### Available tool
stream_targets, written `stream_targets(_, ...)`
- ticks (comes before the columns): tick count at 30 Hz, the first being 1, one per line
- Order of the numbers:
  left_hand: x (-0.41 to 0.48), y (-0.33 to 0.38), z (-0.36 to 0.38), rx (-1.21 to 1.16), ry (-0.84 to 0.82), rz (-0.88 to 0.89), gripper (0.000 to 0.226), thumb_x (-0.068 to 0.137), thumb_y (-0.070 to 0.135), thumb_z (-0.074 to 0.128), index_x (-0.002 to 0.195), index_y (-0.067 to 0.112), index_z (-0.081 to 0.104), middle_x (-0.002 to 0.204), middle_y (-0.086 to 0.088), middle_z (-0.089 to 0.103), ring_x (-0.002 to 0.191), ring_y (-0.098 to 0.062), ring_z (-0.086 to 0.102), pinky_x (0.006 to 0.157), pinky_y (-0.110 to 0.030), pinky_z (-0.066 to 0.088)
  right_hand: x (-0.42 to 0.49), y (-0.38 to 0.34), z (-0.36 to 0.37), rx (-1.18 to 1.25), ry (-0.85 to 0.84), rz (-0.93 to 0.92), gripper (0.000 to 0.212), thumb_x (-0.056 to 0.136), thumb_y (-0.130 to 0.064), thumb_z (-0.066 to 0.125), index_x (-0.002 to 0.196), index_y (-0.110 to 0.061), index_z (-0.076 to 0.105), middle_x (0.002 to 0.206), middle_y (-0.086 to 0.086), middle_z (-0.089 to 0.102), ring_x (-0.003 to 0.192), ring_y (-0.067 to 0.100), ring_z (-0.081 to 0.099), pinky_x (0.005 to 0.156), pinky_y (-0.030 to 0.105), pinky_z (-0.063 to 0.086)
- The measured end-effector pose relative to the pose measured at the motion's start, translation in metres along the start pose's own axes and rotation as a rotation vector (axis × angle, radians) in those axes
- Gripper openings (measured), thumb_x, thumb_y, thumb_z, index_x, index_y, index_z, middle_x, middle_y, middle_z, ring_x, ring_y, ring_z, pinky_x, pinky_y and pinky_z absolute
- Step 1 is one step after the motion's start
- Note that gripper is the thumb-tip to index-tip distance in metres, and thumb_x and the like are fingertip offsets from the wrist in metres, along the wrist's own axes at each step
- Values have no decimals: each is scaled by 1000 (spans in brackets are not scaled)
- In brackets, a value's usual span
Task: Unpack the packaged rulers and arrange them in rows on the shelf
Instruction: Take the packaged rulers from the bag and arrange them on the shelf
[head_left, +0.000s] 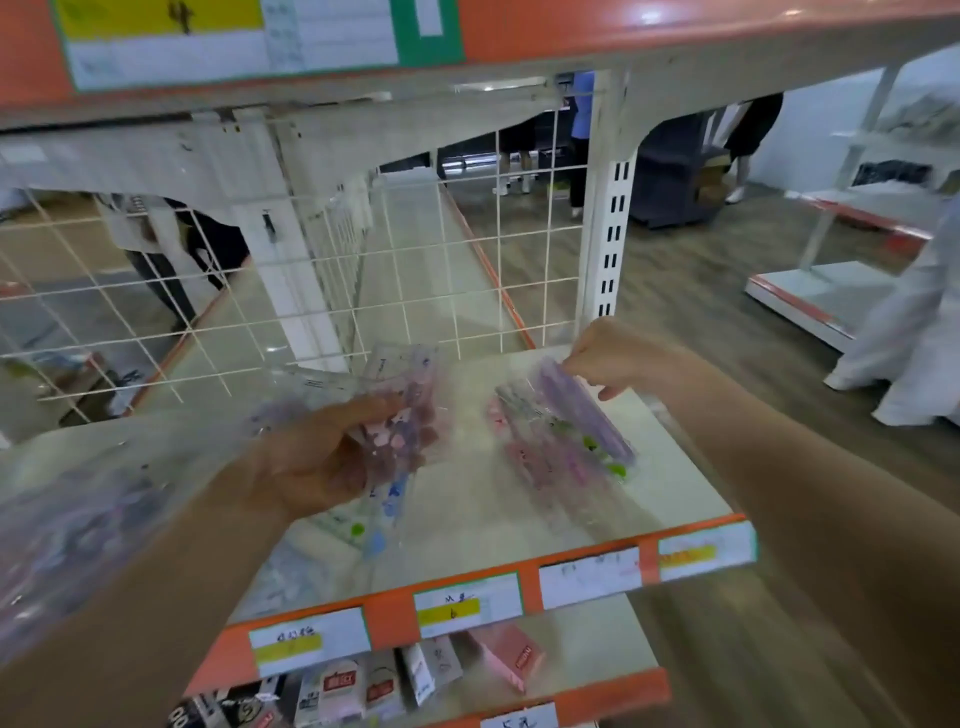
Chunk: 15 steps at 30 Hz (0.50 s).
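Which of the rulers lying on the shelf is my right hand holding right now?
The purple ruler, rightmost of those on the shelf: the right hand pinches its far end, while the pink rulers beside it lie untouched.

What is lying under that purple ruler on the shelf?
Partly under the purple ruler lie other rulers with pink and green prints, flat on the white shelf. The right hand pinches the purple ruler's far end. Blur and overlap hide how many there are.

ruler prints (566, 441) motion-blurred; price labels (467, 605) unreadable.
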<state>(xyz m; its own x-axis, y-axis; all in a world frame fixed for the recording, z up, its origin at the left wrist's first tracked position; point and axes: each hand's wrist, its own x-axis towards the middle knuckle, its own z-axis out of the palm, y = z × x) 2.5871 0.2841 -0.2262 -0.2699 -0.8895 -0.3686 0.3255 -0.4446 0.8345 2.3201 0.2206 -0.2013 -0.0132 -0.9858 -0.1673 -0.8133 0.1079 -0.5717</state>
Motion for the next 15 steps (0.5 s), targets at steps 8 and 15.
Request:
stream_targets(8,-8,7,3,75,-81,22,41,82,8,64,124,3,63,124,-19,63,108,-32,64,83,-46,55,-41,-67,35,622,-351,-217,29,87,-30,66,104,-6,67,84,4,69,73,11,64,61,21,51)
stream_targets(15,-18,18,-16,83,-127,-10,52,77,7,70,127,10,60,123,-20,62,103,-36,65,82,-46,57,-30,-87,49,921,-330,-257,15,85,-1,66,100,-1,66,78,7,64,63,12,61,57,19,53)
